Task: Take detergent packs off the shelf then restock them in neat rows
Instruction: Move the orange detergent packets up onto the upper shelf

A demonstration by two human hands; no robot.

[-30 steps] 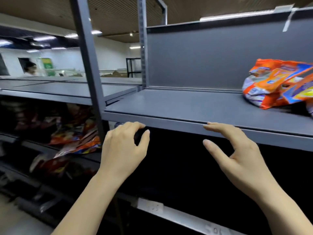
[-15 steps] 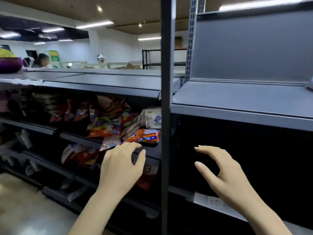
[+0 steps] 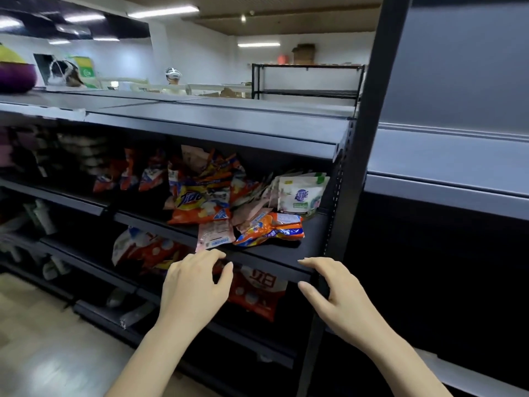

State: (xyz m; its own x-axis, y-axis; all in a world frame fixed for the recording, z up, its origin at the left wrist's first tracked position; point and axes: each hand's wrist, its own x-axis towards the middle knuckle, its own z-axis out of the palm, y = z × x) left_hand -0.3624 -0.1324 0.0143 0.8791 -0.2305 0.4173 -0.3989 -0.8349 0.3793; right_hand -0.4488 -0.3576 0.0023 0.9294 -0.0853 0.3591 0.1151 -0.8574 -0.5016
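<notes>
A jumbled heap of detergent packs lies on the middle shelf (image 3: 303, 247): a large orange pack (image 3: 200, 202), a small orange and blue pack (image 3: 272, 229) lying flat, a pink sachet (image 3: 214, 234) at the shelf's front edge and a white and green pouch (image 3: 303, 194) upright at the right. My left hand (image 3: 194, 287) hovers just below the pink sachet, fingers apart, holding nothing. My right hand (image 3: 335, 293) is spread at the shelf's right front corner by the upright post (image 3: 369, 138), also holding nothing.
A red and white pack (image 3: 257, 293) sits on the shelf below, with more packs (image 3: 143, 250) to its left. The right bay's grey shelf (image 3: 446, 167) is bare. Bottles (image 3: 43, 216) stand at the far left. People stand in the background. Floor lies lower left.
The view has swung left from the right bay to the left bay. Both hands have travelled left and down to the front of the middle shelf with the heaped packs.
</notes>
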